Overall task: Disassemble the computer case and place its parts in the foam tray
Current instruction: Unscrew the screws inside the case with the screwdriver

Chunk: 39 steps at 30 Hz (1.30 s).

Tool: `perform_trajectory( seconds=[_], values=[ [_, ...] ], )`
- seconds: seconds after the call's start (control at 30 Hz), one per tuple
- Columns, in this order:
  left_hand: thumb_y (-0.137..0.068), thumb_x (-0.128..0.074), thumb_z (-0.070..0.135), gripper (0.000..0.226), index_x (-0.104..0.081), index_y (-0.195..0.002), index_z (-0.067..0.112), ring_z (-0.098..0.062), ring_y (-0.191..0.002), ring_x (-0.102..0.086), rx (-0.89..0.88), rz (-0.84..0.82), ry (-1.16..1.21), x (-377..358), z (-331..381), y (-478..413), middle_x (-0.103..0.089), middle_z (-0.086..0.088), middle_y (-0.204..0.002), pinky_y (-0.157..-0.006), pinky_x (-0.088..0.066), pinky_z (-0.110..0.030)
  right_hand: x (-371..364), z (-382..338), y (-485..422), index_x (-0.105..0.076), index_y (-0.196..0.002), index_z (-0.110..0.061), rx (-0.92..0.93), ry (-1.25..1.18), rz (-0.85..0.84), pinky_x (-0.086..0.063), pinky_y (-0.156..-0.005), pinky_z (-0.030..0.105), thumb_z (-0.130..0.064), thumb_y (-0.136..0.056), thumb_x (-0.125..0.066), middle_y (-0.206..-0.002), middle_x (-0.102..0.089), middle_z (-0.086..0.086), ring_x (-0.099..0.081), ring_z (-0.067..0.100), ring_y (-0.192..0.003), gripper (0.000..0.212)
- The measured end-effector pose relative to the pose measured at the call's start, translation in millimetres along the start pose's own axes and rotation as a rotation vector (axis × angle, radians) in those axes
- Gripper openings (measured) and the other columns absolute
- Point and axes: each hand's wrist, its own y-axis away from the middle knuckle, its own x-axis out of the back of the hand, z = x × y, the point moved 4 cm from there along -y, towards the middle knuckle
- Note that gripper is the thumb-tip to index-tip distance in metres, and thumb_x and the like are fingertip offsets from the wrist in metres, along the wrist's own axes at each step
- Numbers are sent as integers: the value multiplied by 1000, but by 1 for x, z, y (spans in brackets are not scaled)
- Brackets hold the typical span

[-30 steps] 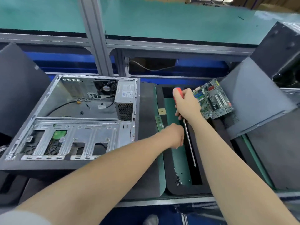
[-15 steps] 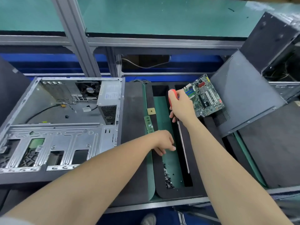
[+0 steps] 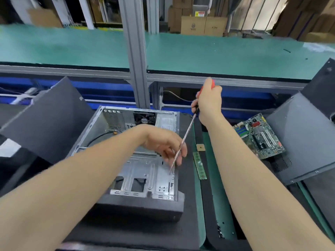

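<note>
Red plastic is seen above the right hand (image 3: 208,103), where the handle of a screwdriver (image 3: 186,135) is gripped in a closed fist. From that fist the steel shaft is slanted down and left, across the fingers of the left hand (image 3: 163,144). Those fingers are half curled about the shaft near its tip. Whether the shaft is pinched or only touched cannot be told, as the hand is blurred.

The case (image 3: 145,171) is laid open on its side under the left hand, with its bare metal bracket just below the fingertips. The tip of the screwdriver is held over that bracket, close to the case's right edge, and contact cannot be made out. A fan (image 3: 144,119) and a power unit (image 3: 167,122) are seen in the case beyond the left wrist.

The foam tray (image 3: 212,205) is placed under the right forearm, just beside the case. Between the two hands' forearms a memory stick (image 3: 199,165) and a small square chip (image 3: 200,147) are laid in its green slot. To the right of the right forearm a motherboard (image 3: 259,136) is propped against a grey panel (image 3: 301,142). Loose screws (image 3: 220,231) are gathered in the tray near the right elbow.
</note>
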Motion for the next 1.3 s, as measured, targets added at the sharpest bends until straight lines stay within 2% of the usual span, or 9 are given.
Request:
perform_trajectory(
  seconds=[0.1,0.27,0.43,0.77,0.83,0.9,0.97,1.1,1.3],
  values=[
    [-80,-58,7,17,-67,-93,11,-23,-74,-51,-72,123,20,21,-26,48,-70,-15,-90,-67,-42,-31,-41,-9,19,-40,-110,-14,14,-67,8,-43,-42,27,-50,-108,-32,-76,-52,6,-50,13,-37,37],
    [-84,-60,3,18,-67,-98,11,-23,-91,-65,-159,277,30,46,-74,113,-71,-11,-96,-75,-47,-31,-103,-14,56,-40,-111,-15,93,-144,-68,-44,-43,31,-50,-107,-31,-73,-50,6,-50,18,-39,37],
    [-93,-64,-1,23,-74,-101,19,-27,-93,-65,-188,339,-56,53,-109,146,-75,-15,-106,-77,-46,-38,-149,-21,89,-40,-109,-18,201,-116,-159,-43,-40,30,-52,-107,-34,-67,-51,-4,-51,20,-40,35],
    [-86,-65,3,23,-76,-103,15,-31,-89,-60,-166,432,-98,60,-148,174,-69,-10,-86,-81,-41,-48,-186,-30,133,-39,-112,-17,308,-83,-202,-44,-39,29,-46,-112,-33,-63,-53,-8,-55,21,-44,30],
    [-87,-68,9,17,-77,-101,15,-33,-87,-54,-181,428,-90,60,-153,178,-69,-22,-97,-80,-39,-48,-190,-29,140,-39,-114,-15,323,-80,-203,-44,-39,29,-45,-113,-33,-65,-53,-6,-54,23,-45,30],
    [-89,-72,16,10,-77,-96,21,-40,-92,-60,-204,433,-83,58,-158,180,-71,-22,-109,-86,-48,-51,-193,-29,144,-39,-115,-14,349,-80,-208,-44,-39,29,-42,-113,-33,-69,-52,-2,-53,26,-46,29],
    [-91,-76,22,4,-76,-94,25,-39,-102,-67,-218,446,-93,56,-161,181,-74,-13,-111,-93,-55,-45,-194,-29,148,-39,-117,-12,368,-76,-212,-44,-40,29,-40,-114,-33,-72,-51,1,-51,31,-49,29],
    [-93,-76,27,6,-74,-92,33,-12,-86,-69,-222,467,-174,55,-163,178,-74,6,-93,-82,-53,-23,-194,-31,152,-39,-120,-10,383,-72,-218,-44,-39,29,-39,-114,-34,-76,-50,5,-50,32,-52,30],
    [-96,-73,23,5,-75,-98,28,-5,-81,-67,-226,482,-228,57,-166,179,-74,7,-89,-76,-51,-15,-196,-29,155,-39,-121,-10,382,-68,-223,-45,-40,29,-38,-114,-34,-77,-52,5,-50,32,-53,29]
  ],
)
